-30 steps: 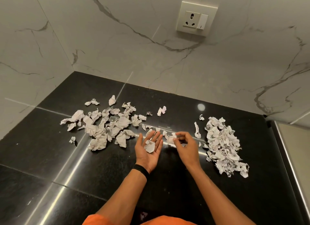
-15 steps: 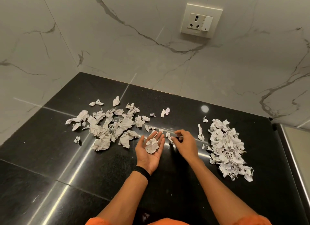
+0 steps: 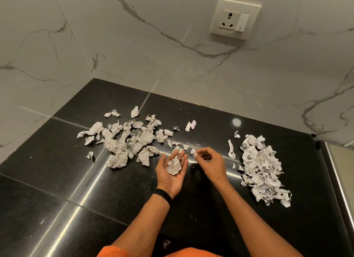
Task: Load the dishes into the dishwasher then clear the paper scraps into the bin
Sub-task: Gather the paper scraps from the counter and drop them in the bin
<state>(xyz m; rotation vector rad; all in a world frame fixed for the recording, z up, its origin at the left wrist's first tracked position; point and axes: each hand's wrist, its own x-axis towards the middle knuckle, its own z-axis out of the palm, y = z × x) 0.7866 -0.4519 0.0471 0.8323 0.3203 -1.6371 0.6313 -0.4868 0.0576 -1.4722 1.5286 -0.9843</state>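
Crumpled white paper scraps lie on a black stone counter (image 3: 57,180). A loose scatter of scraps (image 3: 126,141) spreads over the middle left, and a dense pile of scraps (image 3: 260,164) sits at the right. My left hand (image 3: 170,172) lies palm up near the middle, fingers apart, cradling a few scraps (image 3: 174,165). Just to its right, my right hand (image 3: 210,162) pinches a small scrap (image 3: 194,152) between its fingertips, close to the counter. No dishes, dishwasher or bin are in view.
Marble-patterned walls close the counter at the back and left, forming a corner. A wall socket with a switch (image 3: 235,19) is mounted on the back wall. A steel-edged ledge (image 3: 339,176) borders the counter on the right.
My right hand has shifted slightly and still pinches a small scrap beside the left palm. The left hand stays palm up with scraps in it. The view moved a little.
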